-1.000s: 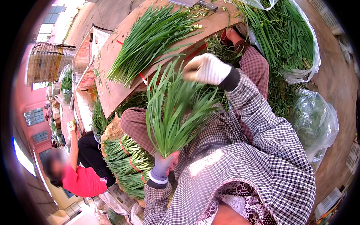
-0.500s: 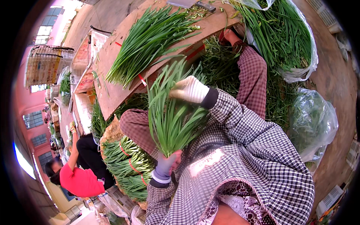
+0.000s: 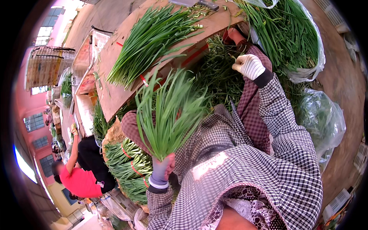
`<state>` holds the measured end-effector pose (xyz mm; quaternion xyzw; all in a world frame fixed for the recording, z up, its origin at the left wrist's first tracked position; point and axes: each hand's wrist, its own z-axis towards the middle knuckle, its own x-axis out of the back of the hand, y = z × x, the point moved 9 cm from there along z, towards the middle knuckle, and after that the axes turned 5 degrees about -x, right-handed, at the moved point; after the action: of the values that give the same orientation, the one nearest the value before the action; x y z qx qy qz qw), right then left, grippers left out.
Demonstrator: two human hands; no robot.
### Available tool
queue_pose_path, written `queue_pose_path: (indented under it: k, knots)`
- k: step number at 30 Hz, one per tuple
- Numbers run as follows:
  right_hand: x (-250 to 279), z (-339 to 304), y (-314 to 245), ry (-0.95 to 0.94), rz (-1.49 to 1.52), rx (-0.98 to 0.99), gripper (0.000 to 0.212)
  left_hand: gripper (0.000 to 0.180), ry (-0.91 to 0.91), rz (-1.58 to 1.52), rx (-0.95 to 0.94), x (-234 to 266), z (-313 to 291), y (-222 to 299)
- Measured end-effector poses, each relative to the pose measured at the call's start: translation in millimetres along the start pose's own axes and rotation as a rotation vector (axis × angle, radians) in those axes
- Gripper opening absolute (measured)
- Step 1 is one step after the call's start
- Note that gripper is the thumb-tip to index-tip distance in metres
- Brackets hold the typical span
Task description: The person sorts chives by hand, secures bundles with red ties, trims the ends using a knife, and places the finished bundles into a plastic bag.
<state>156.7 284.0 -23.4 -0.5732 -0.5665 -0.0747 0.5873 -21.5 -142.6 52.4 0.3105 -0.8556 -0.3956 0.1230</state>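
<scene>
My left hand [image 3: 163,168], in a pale glove, is closed around the lower end of a loose bunch of garlic chives [image 3: 166,115]. The leaves fan upward, their tips blurred by motion. Away to the right, above my checked-trouser knee, my right hand [image 3: 248,66] wears a white knitted glove. Its fingers are curled together; whatever they may pinch is too small to make out. A larger pile of chives [image 3: 153,46] lies on the brown board [image 3: 109,97] ahead of me, with a red-and-white strip [image 3: 144,80] at its near edge.
A knife [image 3: 208,5] and cut stem ends lie at the board's far edge. Loose leaves [image 3: 222,73] heap below it. Bundled chives [image 3: 128,168] with red ties sit left, a full plastic-lined heap [image 3: 283,38] and a clear bag [image 3: 320,122] right. A person in red [image 3: 80,182] works at left.
My right hand has left the bunch and swung outward to the right. My left hand, still gripping the chives, has shifted slightly left, and the leaves have spread.
</scene>
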Motion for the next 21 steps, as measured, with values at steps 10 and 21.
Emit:
queue_pose_path:
  k: [10, 21]
  knots:
    - [-12.5, -23.0, -17.7, 0.06, 0.147, 0.128, 0.029, 0.01, -0.018, 0.014, -0.042, -1.3, -1.1, 14.5]
    - [2.7, -30.5, -171.7, 0.102, 0.442, 0.567, 0.033, 0.014, 0.02, 0.078, -0.013, -15.2, -6.6, 26.4]
